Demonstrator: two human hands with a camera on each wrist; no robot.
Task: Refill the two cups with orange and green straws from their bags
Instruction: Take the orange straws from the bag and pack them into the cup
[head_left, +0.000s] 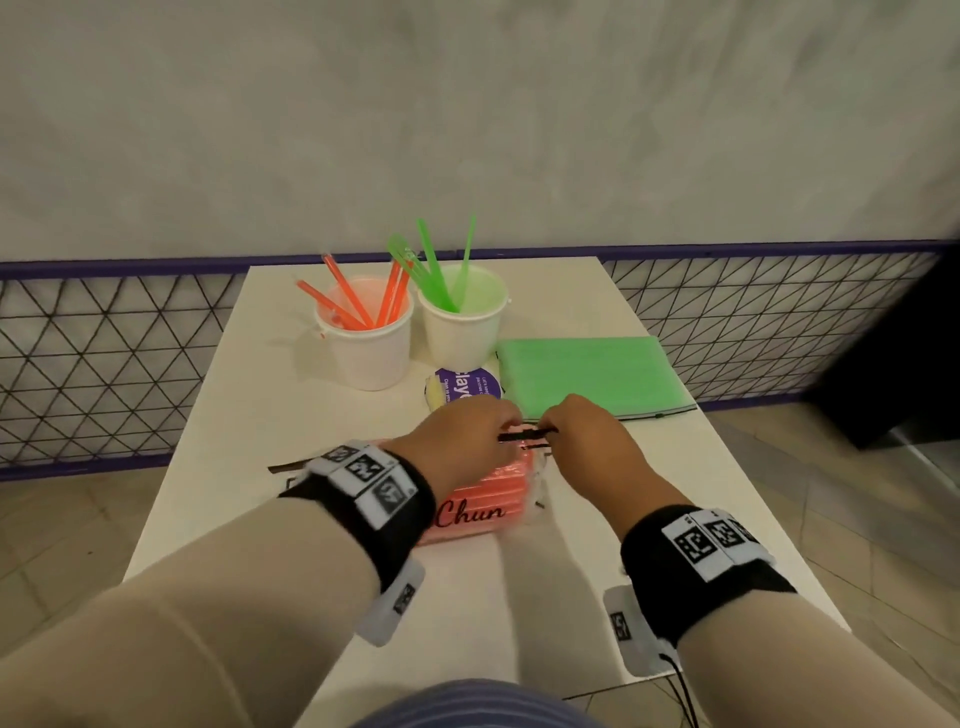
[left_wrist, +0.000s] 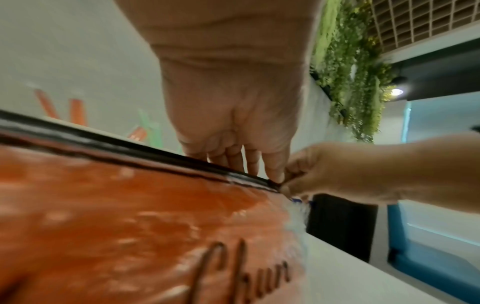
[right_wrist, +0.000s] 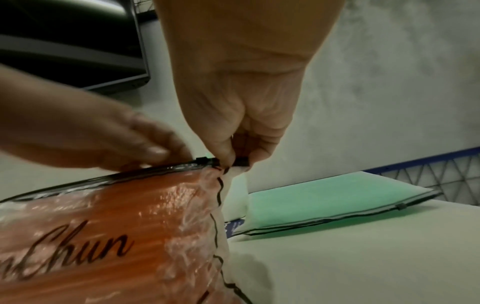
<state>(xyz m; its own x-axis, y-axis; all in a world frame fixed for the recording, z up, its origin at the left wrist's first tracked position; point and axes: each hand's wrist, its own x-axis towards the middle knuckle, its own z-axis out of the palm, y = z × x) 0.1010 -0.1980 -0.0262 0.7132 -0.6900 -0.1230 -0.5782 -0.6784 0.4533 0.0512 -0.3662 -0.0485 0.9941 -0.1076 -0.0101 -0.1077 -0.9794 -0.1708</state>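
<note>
The right hand (right_wrist: 241, 131) pinches the corner of the orange straw bag (head_left: 483, 506) at its black zip strip, while the left hand (head_left: 462, 441) pinches the slider (right_wrist: 202, 160) beside it, both palms down at the near middle of the table (head_left: 571, 597). The step appears to be opening this bag; next the slider should travel left with the corner held steady. The orange cup (head_left: 366, 343) and green cup (head_left: 462, 322) stand far, the green straw bag (head_left: 587, 374) to the right.
</note>
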